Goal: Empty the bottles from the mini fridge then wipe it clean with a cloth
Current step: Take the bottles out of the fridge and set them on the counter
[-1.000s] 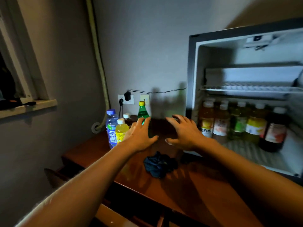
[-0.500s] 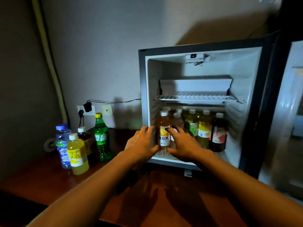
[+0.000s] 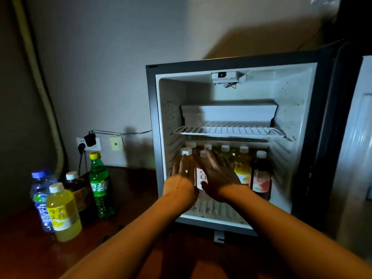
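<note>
The mini fridge (image 3: 298, 109) stands open on a wooden table (image 3: 136, 190). Several bottles stand on its floor: an orange one with a white cap (image 3: 186, 152) at the front left, a white-labelled one (image 3: 202, 177) beside it, yellow ones (image 3: 242, 168) and a dark one (image 3: 260, 178) on the right. My left hand (image 3: 181, 178) lies against the orange bottle, fingers stretched up along it. My right hand (image 3: 218, 174) is spread in front of the white-labelled bottle. Neither hand is closed around a bottle. No cloth is in view.
On the table at the left stand a blue water bottle (image 3: 40, 198), a yellow bottle (image 3: 62, 212), a dark bottle (image 3: 77, 188) and a green bottle (image 3: 100, 184). The fridge door (image 3: 358, 137) hangs open at the right. A wire shelf (image 3: 227, 130) spans the fridge above the bottles.
The view has swung right and closer to the fridge. Both hands have moved from above the table into the fridge, up to the front bottles. The dark cloth has dropped out of view.
</note>
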{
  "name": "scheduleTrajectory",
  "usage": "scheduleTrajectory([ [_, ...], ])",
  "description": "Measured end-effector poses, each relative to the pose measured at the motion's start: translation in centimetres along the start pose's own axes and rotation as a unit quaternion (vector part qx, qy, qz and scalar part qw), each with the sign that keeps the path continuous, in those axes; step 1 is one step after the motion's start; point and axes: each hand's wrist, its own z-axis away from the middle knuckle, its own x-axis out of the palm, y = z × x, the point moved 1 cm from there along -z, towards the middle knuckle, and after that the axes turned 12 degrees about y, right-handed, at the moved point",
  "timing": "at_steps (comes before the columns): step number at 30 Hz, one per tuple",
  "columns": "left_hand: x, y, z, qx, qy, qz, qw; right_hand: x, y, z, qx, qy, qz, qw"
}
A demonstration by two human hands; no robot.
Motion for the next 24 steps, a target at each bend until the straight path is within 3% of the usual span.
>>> scheduleTrajectory([
  [5,1.6,0.7,-2.6,-0.038,-0.013,-0.025,0.999,1.7,0.5,-1.5,-0.018,0.016,0.036,0.999],
  [9,2.7,1.1,-4.3,-0.056,-0.016,-0.05,0.997,2.8,0.8,-1.8,-0.011,0.09,0.04,0.995],
  [13,3.3,1.4,-5.5,-0.077,0.0,-0.042,0.996,2.9,1.1,-2.1,-0.027,0.112,0.093,0.989],
  [20,2.9,1.4,-6.3,-0.044,0.103,-0.003,0.994,2.4,1.1,-1.5,-0.028,0.226,0.06,0.972],
  [24,2.4,1.6,-6.1,-0.039,0.096,-0.004,0.995,2.0,1.1,-0.8,-0.035,0.262,0.044,0.963],
])
